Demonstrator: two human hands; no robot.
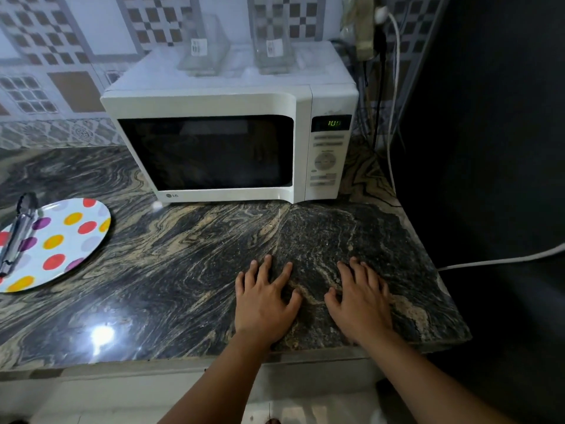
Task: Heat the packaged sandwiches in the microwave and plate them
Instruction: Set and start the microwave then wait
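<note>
Two bare forearms, left hand (265, 304), right hand (362, 301), no sleeves

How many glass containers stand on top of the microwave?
2. One container stands on the left part of the microwave top, the other container to its right. Both are near the back wall. None seems hidden.

Microwave (229, 148) at counter (183, 255) rear; plate (61, 240) left, tongs (18, 234) on it; both hands before microwave.
</note>
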